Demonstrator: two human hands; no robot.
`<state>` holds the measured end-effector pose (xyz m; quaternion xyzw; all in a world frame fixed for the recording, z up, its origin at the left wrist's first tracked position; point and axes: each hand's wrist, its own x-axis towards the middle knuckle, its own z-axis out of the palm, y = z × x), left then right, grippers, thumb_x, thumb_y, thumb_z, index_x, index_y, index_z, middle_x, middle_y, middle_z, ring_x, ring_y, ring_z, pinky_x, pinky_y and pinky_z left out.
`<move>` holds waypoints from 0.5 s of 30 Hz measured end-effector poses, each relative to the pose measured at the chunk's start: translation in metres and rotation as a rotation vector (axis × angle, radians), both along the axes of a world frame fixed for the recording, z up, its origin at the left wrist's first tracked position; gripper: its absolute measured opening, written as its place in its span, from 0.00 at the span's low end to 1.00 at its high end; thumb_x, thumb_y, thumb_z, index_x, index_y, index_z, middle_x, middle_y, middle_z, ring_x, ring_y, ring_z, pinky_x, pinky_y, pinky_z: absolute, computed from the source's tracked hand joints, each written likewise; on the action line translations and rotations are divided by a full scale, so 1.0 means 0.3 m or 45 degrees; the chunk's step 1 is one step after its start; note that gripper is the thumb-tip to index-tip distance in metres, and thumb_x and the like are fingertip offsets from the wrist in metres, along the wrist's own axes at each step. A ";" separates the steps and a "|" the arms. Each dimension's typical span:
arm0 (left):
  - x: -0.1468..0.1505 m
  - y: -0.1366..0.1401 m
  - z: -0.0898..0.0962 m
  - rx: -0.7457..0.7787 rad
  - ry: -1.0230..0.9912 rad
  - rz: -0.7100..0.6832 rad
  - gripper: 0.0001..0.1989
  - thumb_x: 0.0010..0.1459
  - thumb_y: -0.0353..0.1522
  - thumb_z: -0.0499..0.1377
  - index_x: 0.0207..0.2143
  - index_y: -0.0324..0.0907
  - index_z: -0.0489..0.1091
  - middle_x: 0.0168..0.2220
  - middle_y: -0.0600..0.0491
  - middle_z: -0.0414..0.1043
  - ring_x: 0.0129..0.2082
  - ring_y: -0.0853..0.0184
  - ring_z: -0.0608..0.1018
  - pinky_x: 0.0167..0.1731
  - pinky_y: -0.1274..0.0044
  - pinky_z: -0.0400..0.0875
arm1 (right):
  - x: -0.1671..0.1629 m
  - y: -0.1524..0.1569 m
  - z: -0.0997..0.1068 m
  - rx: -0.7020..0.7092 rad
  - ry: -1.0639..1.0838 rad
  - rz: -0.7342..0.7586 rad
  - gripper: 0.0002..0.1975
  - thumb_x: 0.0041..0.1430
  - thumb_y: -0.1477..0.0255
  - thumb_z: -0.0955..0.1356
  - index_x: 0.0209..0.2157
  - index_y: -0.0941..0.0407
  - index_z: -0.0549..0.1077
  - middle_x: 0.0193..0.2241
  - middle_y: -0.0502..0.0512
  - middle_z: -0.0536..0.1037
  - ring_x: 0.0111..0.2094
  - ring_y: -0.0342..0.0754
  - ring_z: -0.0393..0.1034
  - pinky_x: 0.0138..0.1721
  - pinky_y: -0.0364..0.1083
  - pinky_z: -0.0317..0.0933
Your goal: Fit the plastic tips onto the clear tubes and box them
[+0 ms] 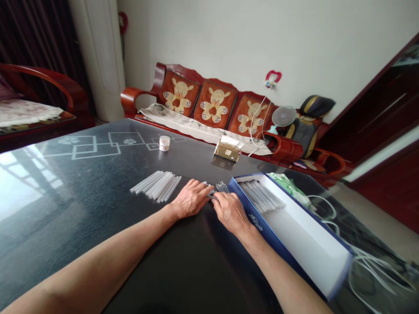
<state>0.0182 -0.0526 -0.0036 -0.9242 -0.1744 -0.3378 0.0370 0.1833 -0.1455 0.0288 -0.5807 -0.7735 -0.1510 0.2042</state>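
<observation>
My left hand (192, 198) and my right hand (231, 211) meet low over the dark table, fingers closed. Between their fingertips runs a thin grey stick (211, 196), mostly hidden by the fingers; a pale tip shows just behind the left fingers. Left of my left hand, several translucent plastic tubes (156, 185) lie side by side in a loose row. Just beyond my right hand is a small bunch of thin metal sticks (222, 187). Beside my right forearm stands an open blue box (307, 235) with a white inside, several filled-looking tubes (262, 196) at its far end.
On the dark glossy table (98, 183) stand a small white round container (164, 143) and a tissue box (227, 150). A green-and-white packet (290, 188) and white cables (369, 257) lie right of the box. Behind are a wooden sofa (131, 102) with cushions and a small fan (284, 116).
</observation>
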 end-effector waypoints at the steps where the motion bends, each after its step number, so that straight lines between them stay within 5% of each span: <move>1: -0.002 0.001 0.002 0.005 -0.062 0.022 0.21 0.64 0.35 0.48 0.57 0.39 0.61 0.48 0.42 0.69 0.46 0.58 0.70 0.47 0.65 0.63 | 0.014 -0.013 0.024 0.011 -0.003 -0.013 0.08 0.63 0.73 0.62 0.34 0.55 0.73 0.29 0.55 0.76 0.33 0.49 0.71 0.39 0.47 0.59; 4: -0.008 0.006 0.006 -0.009 -0.265 0.148 0.24 0.63 0.35 0.50 0.60 0.39 0.57 0.57 0.41 0.63 0.54 0.54 0.66 0.51 0.62 0.61 | 0.119 -0.057 0.102 0.127 0.065 -0.096 0.10 0.62 0.70 0.62 0.35 0.55 0.74 0.33 0.57 0.75 0.35 0.49 0.70 0.39 0.46 0.61; 8: -0.007 0.022 -0.009 -0.050 -0.427 0.256 0.22 0.62 0.31 0.49 0.59 0.39 0.58 0.55 0.41 0.64 0.52 0.55 0.67 0.50 0.63 0.62 | 0.361 -0.098 0.163 0.240 0.048 -0.427 0.10 0.57 0.66 0.64 0.33 0.55 0.77 0.29 0.57 0.74 0.30 0.50 0.69 0.34 0.48 0.62; 11: -0.002 0.043 -0.023 -0.108 -0.524 0.328 0.20 0.61 0.30 0.49 0.56 0.39 0.62 0.50 0.42 0.68 0.48 0.57 0.70 0.48 0.65 0.64 | 0.505 -0.097 0.150 0.068 -0.073 -0.726 0.09 0.54 0.69 0.65 0.29 0.56 0.78 0.26 0.58 0.74 0.27 0.51 0.69 0.31 0.48 0.60; 15: -0.018 0.086 -0.010 -0.284 -0.696 0.497 0.16 0.61 0.29 0.48 0.49 0.40 0.69 0.37 0.48 0.73 0.38 0.63 0.74 0.42 0.70 0.68 | 0.555 -0.064 0.099 -0.277 -0.186 -0.948 0.11 0.55 0.69 0.64 0.31 0.57 0.79 0.31 0.64 0.77 0.31 0.53 0.73 0.31 0.47 0.59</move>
